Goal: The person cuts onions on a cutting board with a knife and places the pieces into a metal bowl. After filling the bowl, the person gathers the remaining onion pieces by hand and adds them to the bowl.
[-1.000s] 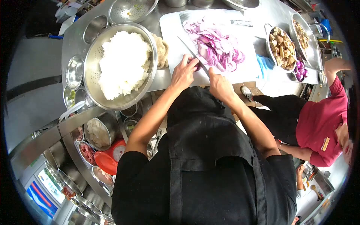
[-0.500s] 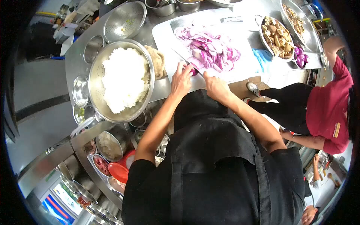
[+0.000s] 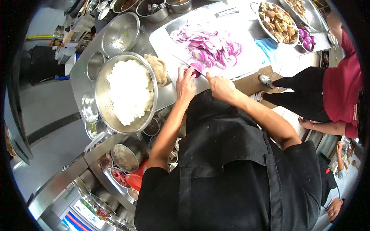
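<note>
Steel table (image 3: 165,96) here, white board (image 3: 160,42) flat on it, sliced purple onion (image 3: 214,48) heaped beyond the knife (image 3: 180,59), apparently leaving elbow room up front. At the board's near edge, the left hand (image 3: 185,85) pinches an onion piece (image 3: 197,74) with bent fingers, likely bracing it; the right hand (image 3: 221,87) wraps the handle, blade slanting beside those fingertips for control.

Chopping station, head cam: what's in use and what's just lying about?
In use:
- knife, right hand
- onion piece, left hand
- cutting board
- sliced onion

Likely just about:
- large colander of white food
- tan cloth
- blue plastic
- brown chunks

Unclear: purple onions at right.
</note>
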Demonstrator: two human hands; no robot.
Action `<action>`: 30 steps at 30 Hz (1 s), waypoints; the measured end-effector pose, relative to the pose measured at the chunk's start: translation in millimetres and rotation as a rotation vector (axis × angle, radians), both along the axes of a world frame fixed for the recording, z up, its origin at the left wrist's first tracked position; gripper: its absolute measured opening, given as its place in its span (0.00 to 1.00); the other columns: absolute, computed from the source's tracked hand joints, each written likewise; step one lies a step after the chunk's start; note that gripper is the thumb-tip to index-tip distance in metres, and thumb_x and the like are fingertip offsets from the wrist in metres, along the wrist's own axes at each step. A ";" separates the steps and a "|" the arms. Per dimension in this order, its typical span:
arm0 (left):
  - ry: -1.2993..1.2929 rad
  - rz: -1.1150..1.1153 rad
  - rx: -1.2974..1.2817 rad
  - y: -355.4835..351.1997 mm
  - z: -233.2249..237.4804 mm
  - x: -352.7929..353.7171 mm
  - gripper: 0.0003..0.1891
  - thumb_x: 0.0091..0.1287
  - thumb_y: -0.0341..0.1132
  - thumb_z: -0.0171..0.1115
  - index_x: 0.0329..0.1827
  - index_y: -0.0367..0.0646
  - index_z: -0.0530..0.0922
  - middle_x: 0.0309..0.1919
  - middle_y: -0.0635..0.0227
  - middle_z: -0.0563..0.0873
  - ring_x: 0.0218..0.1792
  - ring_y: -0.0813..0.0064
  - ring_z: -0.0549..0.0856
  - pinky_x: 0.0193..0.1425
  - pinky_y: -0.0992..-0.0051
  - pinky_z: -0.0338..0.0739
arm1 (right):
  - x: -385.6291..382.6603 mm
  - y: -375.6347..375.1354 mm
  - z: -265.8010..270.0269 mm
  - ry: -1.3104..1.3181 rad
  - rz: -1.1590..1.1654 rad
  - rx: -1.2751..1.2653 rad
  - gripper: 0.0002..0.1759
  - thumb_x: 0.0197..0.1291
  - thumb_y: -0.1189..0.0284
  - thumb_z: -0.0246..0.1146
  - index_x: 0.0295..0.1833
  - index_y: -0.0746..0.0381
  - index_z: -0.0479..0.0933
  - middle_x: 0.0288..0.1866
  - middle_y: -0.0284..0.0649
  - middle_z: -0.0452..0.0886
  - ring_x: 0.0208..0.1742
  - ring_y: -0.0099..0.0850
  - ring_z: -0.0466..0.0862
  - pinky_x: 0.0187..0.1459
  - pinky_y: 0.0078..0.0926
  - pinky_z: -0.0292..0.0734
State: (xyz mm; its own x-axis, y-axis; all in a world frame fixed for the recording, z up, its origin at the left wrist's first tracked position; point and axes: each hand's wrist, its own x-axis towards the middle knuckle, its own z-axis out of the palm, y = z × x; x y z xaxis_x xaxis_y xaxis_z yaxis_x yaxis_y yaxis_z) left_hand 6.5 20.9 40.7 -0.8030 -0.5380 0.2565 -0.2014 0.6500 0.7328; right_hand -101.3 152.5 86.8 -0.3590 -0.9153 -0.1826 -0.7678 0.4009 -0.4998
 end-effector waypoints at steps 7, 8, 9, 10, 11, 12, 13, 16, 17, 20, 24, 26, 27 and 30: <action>0.038 0.011 -0.012 -2.2 -0.4 -3.4 0.11 0.59 0.22 0.58 0.45 0.40 0.74 0.42 0.55 0.71 0.39 0.51 0.78 0.42 0.58 0.73 | -2.1 0.6 -1.8 0.009 -0.014 -0.016 0.21 0.45 0.82 0.56 0.48 0.69 0.65 0.24 0.54 0.80 0.30 0.52 0.83 0.31 0.47 0.77; 0.052 0.009 -0.019 0.2 -2.6 -0.1 0.11 0.60 0.22 0.58 0.45 0.40 0.74 0.42 0.55 0.71 0.39 0.51 0.78 0.41 0.58 0.73 | -1.1 2.7 1.4 0.004 -0.009 -0.012 0.21 0.44 0.82 0.57 0.48 0.69 0.65 0.23 0.53 0.79 0.30 0.51 0.83 0.31 0.46 0.77; 0.047 0.019 -0.003 0.8 -0.8 -0.3 0.10 0.60 0.22 0.58 0.44 0.39 0.74 0.41 0.55 0.71 0.39 0.52 0.78 0.41 0.59 0.73 | -0.9 2.3 5.6 0.003 -0.005 -0.010 0.21 0.44 0.83 0.57 0.48 0.69 0.66 0.23 0.53 0.79 0.29 0.51 0.83 0.31 0.46 0.77; 0.046 0.020 -0.002 0.0 -0.7 -2.0 0.10 0.60 0.22 0.58 0.44 0.39 0.74 0.41 0.55 0.71 0.39 0.52 0.78 0.41 0.59 0.73 | -0.1 1.7 2.3 0.002 -0.004 -0.009 0.21 0.44 0.83 0.57 0.48 0.69 0.66 0.23 0.53 0.79 0.29 0.51 0.83 0.31 0.46 0.77; 0.061 0.031 0.005 1.0 -1.4 -1.2 0.09 0.60 0.23 0.58 0.43 0.39 0.74 0.40 0.55 0.72 0.39 0.53 0.78 0.42 0.60 0.73 | 4.2 3.1 -3.6 0.030 0.000 -0.008 0.20 0.44 0.82 0.57 0.47 0.69 0.65 0.23 0.53 0.79 0.28 0.51 0.83 0.30 0.45 0.77; 0.076 0.037 0.009 1.4 -1.2 -0.4 0.09 0.59 0.23 0.58 0.42 0.39 0.74 0.39 0.55 0.73 0.39 0.54 0.78 0.42 0.62 0.74 | 7.3 3.3 -4.6 0.060 -0.001 -0.011 0.20 0.45 0.82 0.57 0.47 0.69 0.65 0.22 0.53 0.79 0.28 0.50 0.83 0.30 0.45 0.77; 0.082 0.032 -0.006 1.6 -0.6 -0.6 0.09 0.59 0.23 0.58 0.42 0.38 0.74 0.39 0.55 0.73 0.38 0.54 0.78 0.41 0.62 0.74 | 4.6 1.6 -4.8 0.062 0.000 -0.016 0.20 0.45 0.82 0.57 0.47 0.69 0.65 0.22 0.53 0.79 0.28 0.50 0.83 0.30 0.45 0.77; 0.091 0.046 -0.012 1.6 -3.0 -1.3 0.09 0.59 0.22 0.58 0.42 0.38 0.74 0.39 0.56 0.73 0.38 0.55 0.78 0.40 0.63 0.74 | 1.5 -1.2 -1.9 0.061 0.013 -0.032 0.19 0.46 0.81 0.56 0.47 0.68 0.66 0.22 0.52 0.79 0.26 0.49 0.83 0.28 0.44 0.77; 0.087 0.049 -0.007 1.9 -5.3 -0.9 0.09 0.59 0.22 0.58 0.42 0.38 0.74 0.39 0.56 0.73 0.38 0.55 0.78 0.40 0.63 0.74 | 3.7 -0.2 -0.5 0.060 -0.003 -0.070 0.18 0.47 0.81 0.56 0.47 0.68 0.66 0.22 0.51 0.79 0.25 0.50 0.83 0.28 0.44 0.77; 0.053 0.051 -0.026 0.2 -5.1 0.0 0.10 0.59 0.22 0.59 0.43 0.38 0.74 0.40 0.56 0.74 0.38 0.55 0.79 0.40 0.63 0.74 | 8.2 -0.7 -8.4 0.044 -0.017 -0.079 0.17 0.47 0.80 0.56 0.46 0.68 0.67 0.22 0.52 0.80 0.26 0.50 0.82 0.29 0.44 0.77; -0.007 0.018 0.008 -8.1 3.7 -1.4 0.11 0.57 0.24 0.61 0.43 0.41 0.74 0.39 0.55 0.74 0.39 0.52 0.78 0.41 0.60 0.73 | -6.8 -0.5 -21.3 -0.037 0.037 -0.053 0.18 0.48 0.80 0.56 0.48 0.69 0.68 0.26 0.55 0.80 0.32 0.53 0.83 0.35 0.48 0.77; -0.103 0.013 -0.023 -10.9 13.9 -1.2 0.11 0.56 0.25 0.63 0.42 0.41 0.73 0.38 0.56 0.75 0.39 0.54 0.79 0.41 0.60 0.73 | -26.9 1.5 -41.5 -0.170 0.008 -0.082 0.20 0.51 0.78 0.57 0.51 0.70 0.68 0.29 0.57 0.80 0.37 0.54 0.82 0.39 0.50 0.76; -0.179 0.059 -0.115 -14.1 18.5 -3.7 0.12 0.55 0.26 0.65 0.40 0.40 0.72 0.35 0.57 0.76 0.38 0.55 0.79 0.40 0.61 0.73 | -36.8 0.1 -40.4 -0.117 0.010 -0.028 0.17 0.55 0.75 0.53 0.51 0.68 0.70 0.33 0.56 0.81 0.36 0.50 0.83 0.38 0.45 0.78; -0.300 0.287 0.078 -10.8 12.4 -8.3 0.13 0.53 0.25 0.68 0.34 0.39 0.69 0.26 0.60 0.76 0.34 0.58 0.81 0.38 0.66 0.74 | -47.4 2.8 -34.6 -0.022 0.018 -0.075 0.17 0.55 0.77 0.51 0.51 0.68 0.70 0.29 0.54 0.81 0.33 0.49 0.83 0.37 0.45 0.78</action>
State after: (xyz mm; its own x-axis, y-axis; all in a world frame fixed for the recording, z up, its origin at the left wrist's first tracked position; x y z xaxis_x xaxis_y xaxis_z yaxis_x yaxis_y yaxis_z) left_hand -1.8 10.2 53.1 -0.6507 -0.7592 -0.0157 -0.5778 0.4816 0.6589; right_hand -148.7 155.3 52.2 -0.3389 -0.9330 -0.1209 -0.7628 0.3477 -0.5452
